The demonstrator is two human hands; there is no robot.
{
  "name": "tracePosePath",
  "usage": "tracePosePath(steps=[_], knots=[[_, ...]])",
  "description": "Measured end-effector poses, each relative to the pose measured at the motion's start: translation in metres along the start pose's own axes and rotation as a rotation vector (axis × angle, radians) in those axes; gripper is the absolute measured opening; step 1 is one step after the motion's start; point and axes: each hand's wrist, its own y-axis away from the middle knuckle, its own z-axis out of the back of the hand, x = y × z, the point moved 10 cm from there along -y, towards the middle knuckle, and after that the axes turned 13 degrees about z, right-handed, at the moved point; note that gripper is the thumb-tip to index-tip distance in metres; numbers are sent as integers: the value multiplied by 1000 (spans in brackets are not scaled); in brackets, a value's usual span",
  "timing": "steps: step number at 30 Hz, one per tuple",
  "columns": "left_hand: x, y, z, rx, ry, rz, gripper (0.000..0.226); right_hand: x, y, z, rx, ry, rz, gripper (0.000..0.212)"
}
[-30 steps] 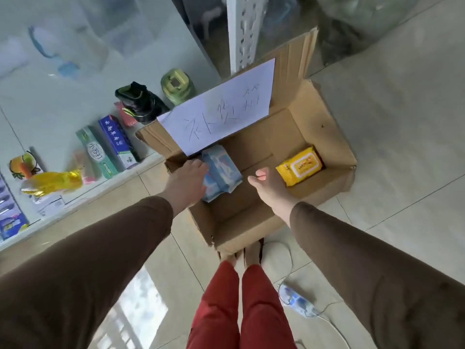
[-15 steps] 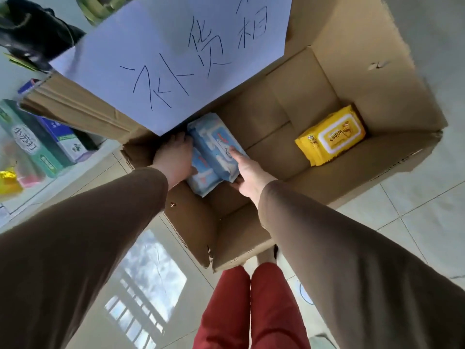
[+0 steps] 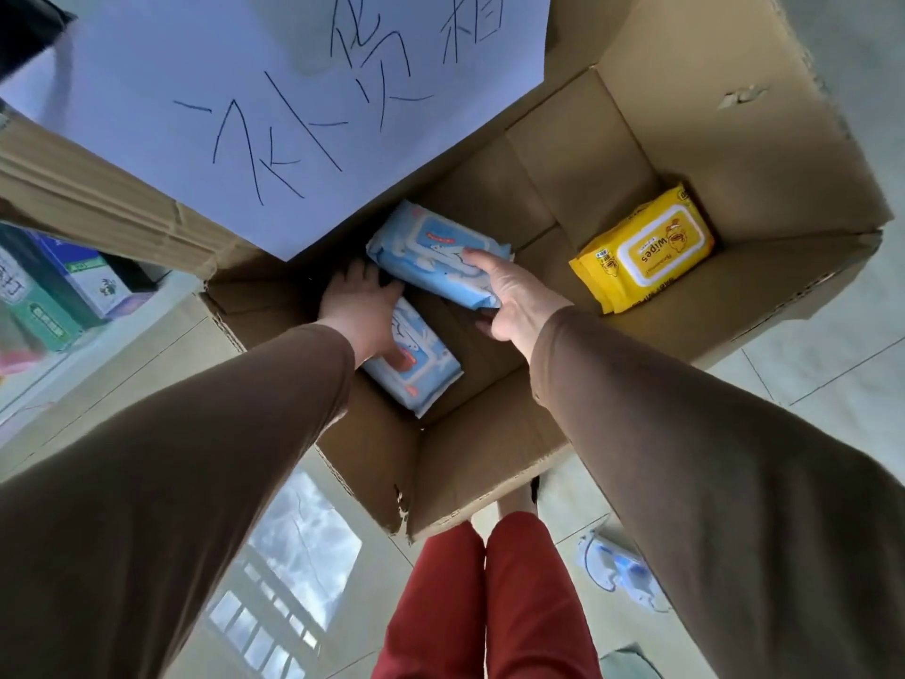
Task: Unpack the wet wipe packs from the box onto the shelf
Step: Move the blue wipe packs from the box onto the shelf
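Observation:
An open cardboard box [image 3: 489, 463] stands on the floor in front of me. In it lie two blue wet wipe packs and one yellow pack [image 3: 646, 247] at the right corner. My right hand [image 3: 514, 296] grips the upper blue pack [image 3: 431, 252] by its near end, thumb on top, and the pack is tilted. My left hand [image 3: 360, 311] rests on the far end of the lower blue pack [image 3: 421, 370], its fingers spread toward the dark corner beside the upper pack. The low white shelf [image 3: 98, 345] is at the left.
A white paper sign [image 3: 274, 90] with handwriting covers the box's far flap. Green and blue cartons [image 3: 73, 281] stand on the shelf. A white power strip [image 3: 617, 570] and its cable lie on the tiled floor at the right, near my red trouser legs [image 3: 489, 605].
I have leaned closer over the box. My right hand has taken hold of the upper blue pack and pulled it off the lower one; my left hand has moved onto the lower pack.

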Motion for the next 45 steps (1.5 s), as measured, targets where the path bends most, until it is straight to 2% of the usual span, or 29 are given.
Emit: tracePosePath(steps=[5, 7, 9, 11, 13, 16, 19, 23, 26, 32, 36, 42, 45], knots=[[-6, 0, -1, 27, 145, -95, 105, 9, -12, -10, 66, 20, 102, 33], [-13, 2, -1, 61, 135, -155, 109, 12, -13, -8, 75, 44, 97, 35], [-19, 3, 2, 102, 50, -180, 119, 17, -14, -3, 55, 55, 85, 37], [-25, 4, 8, 132, -102, -190, 119, 22, -14, 4, 36, 69, 84, 39], [-32, 11, 10, 180, -231, -186, 103, 24, -10, 11, 28, 68, 95, 39], [-42, 25, 3, 256, -251, -171, 85, 26, 5, 26, 16, 9, 125, 37], [-42, 46, 5, 194, -205, -175, 74, 30, 28, 37, 28, -50, 157, 44], [-23, 91, 34, -33, -87, -191, 57, 43, 84, 44, 117, -76, 214, 27], [13, 142, 74, -113, 97, -148, 56, 61, 146, 49, 199, -87, 274, 18], [129, 281, 162, -169, 419, -85, 49, 118, 304, 27, 411, -84, 450, 34], [236, 383, 198, -279, 563, -18, 46, 156, 418, -20, 617, 119, 646, 54], [393, 520, 229, -537, 663, 73, 47, 189, 576, -112, 802, 286, 924, 49], [460, 562, 244, -624, 700, 122, 42, 202, 627, -162, 831, 356, 1040, 52]])
